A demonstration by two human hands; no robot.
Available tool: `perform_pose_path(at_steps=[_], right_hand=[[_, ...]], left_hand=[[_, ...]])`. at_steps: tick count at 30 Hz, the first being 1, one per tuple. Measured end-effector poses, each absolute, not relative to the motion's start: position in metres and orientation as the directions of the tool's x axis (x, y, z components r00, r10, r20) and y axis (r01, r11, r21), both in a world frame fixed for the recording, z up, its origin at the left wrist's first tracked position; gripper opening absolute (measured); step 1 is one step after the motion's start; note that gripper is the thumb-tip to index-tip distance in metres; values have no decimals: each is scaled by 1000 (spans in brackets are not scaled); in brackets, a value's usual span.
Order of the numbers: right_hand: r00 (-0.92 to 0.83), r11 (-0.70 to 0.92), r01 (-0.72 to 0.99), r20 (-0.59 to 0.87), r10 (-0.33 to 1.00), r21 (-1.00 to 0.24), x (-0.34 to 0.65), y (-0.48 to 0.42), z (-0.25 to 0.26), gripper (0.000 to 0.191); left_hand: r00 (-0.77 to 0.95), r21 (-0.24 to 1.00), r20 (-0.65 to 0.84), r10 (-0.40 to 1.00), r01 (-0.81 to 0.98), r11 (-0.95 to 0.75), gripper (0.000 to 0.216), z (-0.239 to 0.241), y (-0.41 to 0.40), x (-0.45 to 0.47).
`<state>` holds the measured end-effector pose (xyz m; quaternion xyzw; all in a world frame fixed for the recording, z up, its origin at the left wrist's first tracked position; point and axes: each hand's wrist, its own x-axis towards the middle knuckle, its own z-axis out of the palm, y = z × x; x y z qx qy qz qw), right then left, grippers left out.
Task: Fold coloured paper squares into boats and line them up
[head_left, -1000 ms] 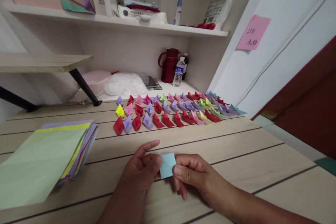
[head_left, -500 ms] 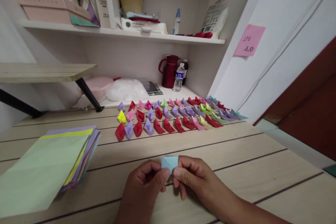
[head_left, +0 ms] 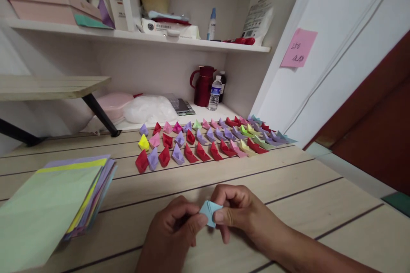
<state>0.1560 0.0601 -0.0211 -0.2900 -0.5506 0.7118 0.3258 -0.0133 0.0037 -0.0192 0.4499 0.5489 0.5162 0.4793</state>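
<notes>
A small folded piece of light blue paper point(head_left: 209, 212) is held just above the wooden tabletop, its creases and layered flaps facing me. My left hand point(head_left: 176, 228) pinches its left corner between thumb and forefinger. On the other side, my right hand point(head_left: 240, 211) grips the right edge with thumb and bent fingers. Beyond the hands, several rows of folded paper boats point(head_left: 202, 152) in red, purple, pink, yellow, green and blue stand on the table. To the left lies a stack of coloured paper sheets point(head_left: 60, 192), pale green on top.
A raised wooden shelf point(head_left: 54, 86) on black legs stands at the left. Along the back are a plastic bag point(head_left: 150, 109), a dark red jug point(head_left: 203, 86) and a water bottle point(head_left: 215, 94). A white wall shelf point(head_left: 160, 39) holding boxes and packets runs above.
The blue paper has turned from a level rectangle to a tilted, diamond-like position, with both hands still pinching it. The camera view has shifted slightly to the right.
</notes>
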Motion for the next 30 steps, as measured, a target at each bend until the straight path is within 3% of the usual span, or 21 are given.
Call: perform_pose_path(at_steps=[3, 7, 15, 19, 25, 30], right_hand=[[-645, -281, -193, -95, 759, -940, 155, 62, -23, 37], [-616, -288, -143, -142, 775, -947, 152, 62, -22, 41], [-472, 58, 55, 25, 882, -997, 151, 55, -18, 25], [-506, -38, 62, -64, 860, -997, 154, 57, -20, 32], [-607, -309, -127, -173, 776, -943, 154, 61, -18, 39], [-589, -352, -155, -200, 783, -923, 151, 61, -17, 32]], left_hand=[[-89, 995, -88, 992, -47, 84, 19, -19, 5, -15], [-106, 996, -85, 991, 18, 87, 16, -18, 6, -15], [-144, 935, 60, 988, 354, -6, 20, -19, 4, -13], [-172, 946, 62, 983, 323, -3, 18, -19, 3, -12], [-143, 992, -78, 987, 84, 91, 23, -16, 2, -11], [-200, 989, -101, 975, 87, 120, 26, -19, 3, -10]])
